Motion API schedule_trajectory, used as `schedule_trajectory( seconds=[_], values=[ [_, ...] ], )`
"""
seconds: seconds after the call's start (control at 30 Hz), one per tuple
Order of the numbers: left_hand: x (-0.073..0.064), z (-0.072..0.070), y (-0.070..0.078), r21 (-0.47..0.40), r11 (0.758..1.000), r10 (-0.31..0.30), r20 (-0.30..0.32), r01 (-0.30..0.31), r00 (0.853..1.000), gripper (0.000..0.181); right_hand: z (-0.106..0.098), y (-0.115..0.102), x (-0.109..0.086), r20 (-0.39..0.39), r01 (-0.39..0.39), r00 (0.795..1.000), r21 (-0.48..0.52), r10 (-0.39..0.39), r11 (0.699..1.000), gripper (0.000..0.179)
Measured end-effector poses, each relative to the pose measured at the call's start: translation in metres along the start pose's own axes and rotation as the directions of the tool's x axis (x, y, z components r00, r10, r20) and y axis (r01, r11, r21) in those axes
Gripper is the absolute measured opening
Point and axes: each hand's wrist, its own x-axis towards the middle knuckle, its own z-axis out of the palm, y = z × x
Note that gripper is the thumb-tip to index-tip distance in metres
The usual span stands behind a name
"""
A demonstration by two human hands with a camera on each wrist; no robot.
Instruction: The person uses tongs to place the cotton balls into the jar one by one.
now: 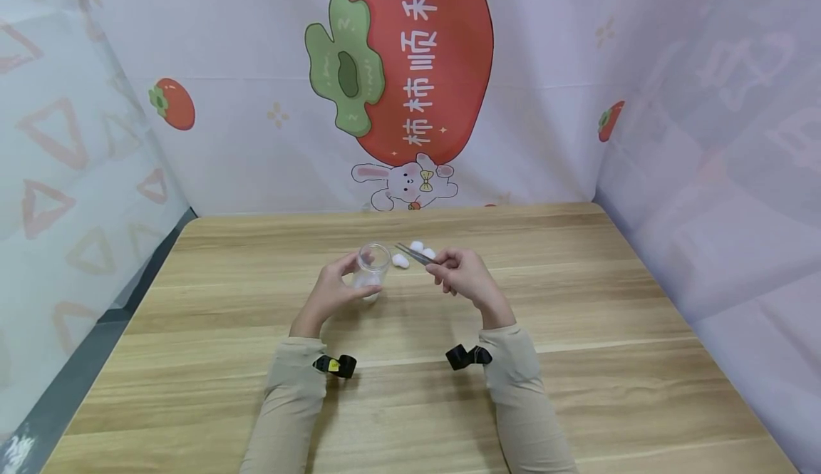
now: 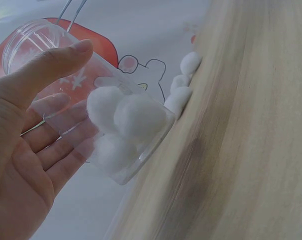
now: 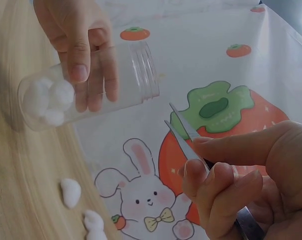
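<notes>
Three white cotton balls (image 2: pixel 140 117) visible in the bottom of the clear jar (image 1: pixel 372 271), mouth up. Left hand (image 1: pixel 332 287) grips the jar, thumb one side, fingers the other; can't tell if its base touches the table (image 1: pixel 398 403). Right hand (image 1: pixel 467 274) pinches metal tweezers (image 1: pixel 413 253), tips slightly apart, just beside the rim. Three loose balls (image 1: pixel 400 261) on the table, near the jar.

Right hand (image 3: pixel 241 185) pinches tweezers (image 3: pixel 189 130), tips apart, near the mouth of the clear jar (image 3: pixel 128 80). Left hand (image 3: pixel 80 37) grips the jar; white balls (image 3: pixel 38 100) sit at its base. Loose white balls (image 3: pixel 70 192) lie on the bench (image 3: pixel 21 175).
</notes>
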Motion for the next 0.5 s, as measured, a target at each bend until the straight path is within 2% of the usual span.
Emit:
schedule_trajectory(
  seconds=[0.5],
  values=[
    [0.0002, -0.0001, -0.0011, -0.02, 1.0, -0.001, 0.005, 0.001, 1.0, 0.07, 0.0005, 0.0099, 0.0105, -0.01, -0.014, 1.0, -0.015, 0.014, 1.0, 0.015]
  ],
)
